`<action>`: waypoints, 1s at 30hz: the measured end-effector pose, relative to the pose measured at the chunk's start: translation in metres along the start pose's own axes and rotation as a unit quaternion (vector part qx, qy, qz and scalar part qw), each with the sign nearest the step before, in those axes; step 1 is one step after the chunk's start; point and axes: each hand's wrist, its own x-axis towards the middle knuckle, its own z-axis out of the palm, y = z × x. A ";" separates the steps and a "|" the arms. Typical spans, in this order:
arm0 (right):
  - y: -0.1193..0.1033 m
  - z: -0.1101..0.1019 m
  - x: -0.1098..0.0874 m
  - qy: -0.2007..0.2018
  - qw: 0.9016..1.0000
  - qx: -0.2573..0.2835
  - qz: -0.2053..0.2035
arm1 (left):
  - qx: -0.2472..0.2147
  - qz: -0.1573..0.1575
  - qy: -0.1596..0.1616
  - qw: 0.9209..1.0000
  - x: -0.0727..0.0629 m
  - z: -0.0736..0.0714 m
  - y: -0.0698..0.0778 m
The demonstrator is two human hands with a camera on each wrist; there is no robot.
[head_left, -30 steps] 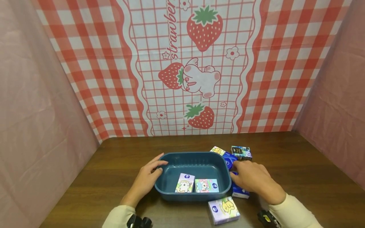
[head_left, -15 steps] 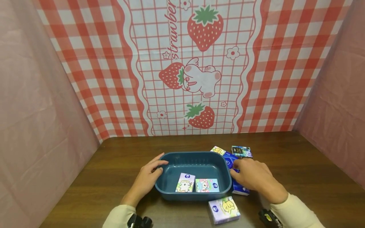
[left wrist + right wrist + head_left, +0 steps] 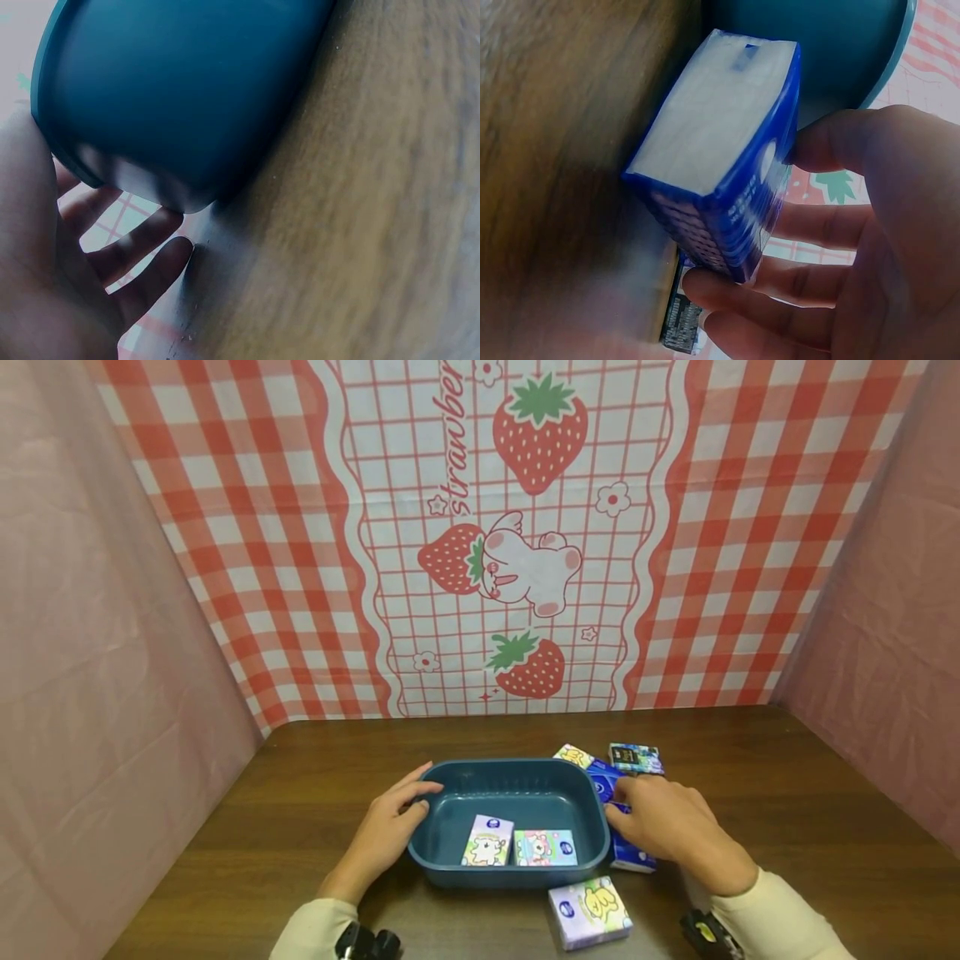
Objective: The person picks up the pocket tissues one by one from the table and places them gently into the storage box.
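A teal rectangular basin [image 3: 517,877] stands on the table, with two small patterned tissue packs, one lilac [image 3: 487,843] and one pink-and-green [image 3: 543,848], lying in it. My left hand [image 3: 386,827] rests against the basin's left end, its index finger and thumb at the rim and the other fingers loosely spread outside the wall. At the right end, my right hand [image 3: 667,827] holds a blue tissue pack [image 3: 742,195], thumb on its printed face and fingertips at the far end. In the head view the hand covers much of that pack.
Another blue pack [image 3: 603,779] and a yellow-patterned pack [image 3: 573,756] lie behind the basin's right corner. A dark floral pack [image 3: 636,758] sits farther right. In front is a lilac pack [image 3: 590,913] with a yellow character. A strawberry-print cloth [image 3: 525,610] hangs behind the wooden table [image 3: 337,760].
The blue pack under my right hand has shifted slightly away from me, with the hand moving a little right. The left hand and basin stay put.
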 end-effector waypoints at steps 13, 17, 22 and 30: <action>0.002 0.000 0.001 -0.003 1.000 0.010 0.007 | -0.006 0.000 0.000 1.000 0.000 0.000 0.000; 0.002 -0.001 0.001 0.002 1.000 0.012 0.009 | -0.005 0.002 0.001 1.000 0.000 0.000 0.001; 0.002 -0.002 0.001 -0.002 1.000 0.018 0.013 | -0.006 0.006 0.002 1.000 0.000 0.000 0.000; 0.002 0.000 0.001 0.014 1.000 0.013 0.008 | -0.004 0.004 0.006 1.000 0.000 0.000 0.000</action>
